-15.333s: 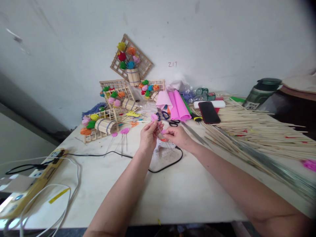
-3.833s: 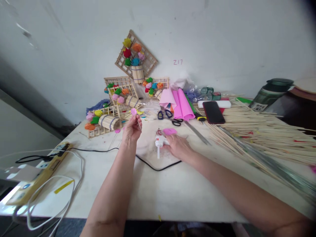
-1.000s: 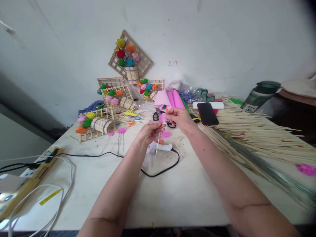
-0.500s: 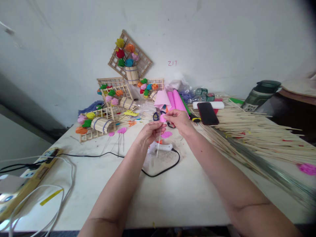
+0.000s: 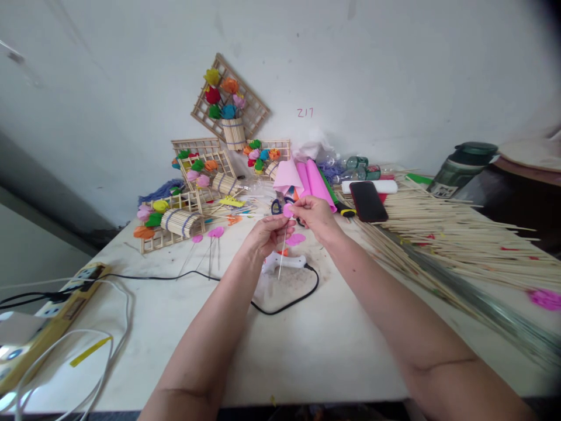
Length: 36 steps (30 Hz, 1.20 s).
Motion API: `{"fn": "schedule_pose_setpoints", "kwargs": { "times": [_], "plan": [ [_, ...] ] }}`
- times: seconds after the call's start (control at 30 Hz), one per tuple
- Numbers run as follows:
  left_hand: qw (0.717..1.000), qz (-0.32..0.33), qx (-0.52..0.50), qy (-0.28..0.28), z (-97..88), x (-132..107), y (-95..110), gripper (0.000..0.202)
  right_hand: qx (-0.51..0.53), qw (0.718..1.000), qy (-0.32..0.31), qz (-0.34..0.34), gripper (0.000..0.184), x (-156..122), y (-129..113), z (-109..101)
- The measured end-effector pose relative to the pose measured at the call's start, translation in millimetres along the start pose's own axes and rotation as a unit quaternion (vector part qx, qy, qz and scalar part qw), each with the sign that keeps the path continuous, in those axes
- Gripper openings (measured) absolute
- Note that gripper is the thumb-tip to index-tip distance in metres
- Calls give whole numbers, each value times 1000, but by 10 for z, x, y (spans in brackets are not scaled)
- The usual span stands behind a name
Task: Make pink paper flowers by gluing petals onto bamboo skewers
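Note:
Between my hands is a small pink paper petal (image 5: 288, 210) at the top of a thin wire stem (image 5: 283, 257). My left hand (image 5: 272, 233) is closed around the upper stem, just under the petal. The fingertips of my right hand (image 5: 313, 213) pinch the petal's right edge. Below them a white glue gun (image 5: 289, 261) lies on the table, partly hidden by my left hand. A loose pink petal piece (image 5: 295, 240) rests beside it. Scissors with dark handles (image 5: 276, 207) lie behind my hands, partly covered.
Pink-topped wire stems (image 5: 215, 233) lie to the left. Lattice frames with paper flowers (image 5: 182, 222) stand behind. A phone (image 5: 369, 202), many thin sticks (image 5: 451, 234) and a dark bottle (image 5: 464, 166) occupy the right. The glue gun's black cord (image 5: 162, 276) runs to a power strip (image 5: 72, 310).
My right fingers have shifted slightly down and inward against the pink petal. My left hand stays on the stem, nearly unmoved.

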<state>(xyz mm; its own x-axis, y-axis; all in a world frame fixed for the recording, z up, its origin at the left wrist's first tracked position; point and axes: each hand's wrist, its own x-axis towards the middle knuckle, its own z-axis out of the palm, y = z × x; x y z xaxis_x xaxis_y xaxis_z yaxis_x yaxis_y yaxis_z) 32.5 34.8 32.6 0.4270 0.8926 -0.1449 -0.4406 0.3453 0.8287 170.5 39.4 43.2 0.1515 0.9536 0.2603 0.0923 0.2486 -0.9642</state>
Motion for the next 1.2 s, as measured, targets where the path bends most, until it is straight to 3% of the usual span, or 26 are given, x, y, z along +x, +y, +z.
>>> {"fn": "schedule_pose_setpoints", "kwargs": {
  "times": [0.2,0.37,0.63,0.9,1.2],
  "plan": [
    [1000,-3,4,5,24,-10,13,11,-25,999,10,-25,20,21,42,4],
    [1000,0,2,7,20,-6,13,11,-20,1000,16,-7,22,12,24,5],
    [999,20,30,0,-28,17,-16,10,74,992,-71,68,28,-70,-32,26],
    [998,40,50,-5,-5,9,-11,8,155,980,-42,118,27,-101,-4,86],
    [997,49,61,-17,-2,21,-31,10,167,979,-44,108,25,-70,72,78]
  ]
}}
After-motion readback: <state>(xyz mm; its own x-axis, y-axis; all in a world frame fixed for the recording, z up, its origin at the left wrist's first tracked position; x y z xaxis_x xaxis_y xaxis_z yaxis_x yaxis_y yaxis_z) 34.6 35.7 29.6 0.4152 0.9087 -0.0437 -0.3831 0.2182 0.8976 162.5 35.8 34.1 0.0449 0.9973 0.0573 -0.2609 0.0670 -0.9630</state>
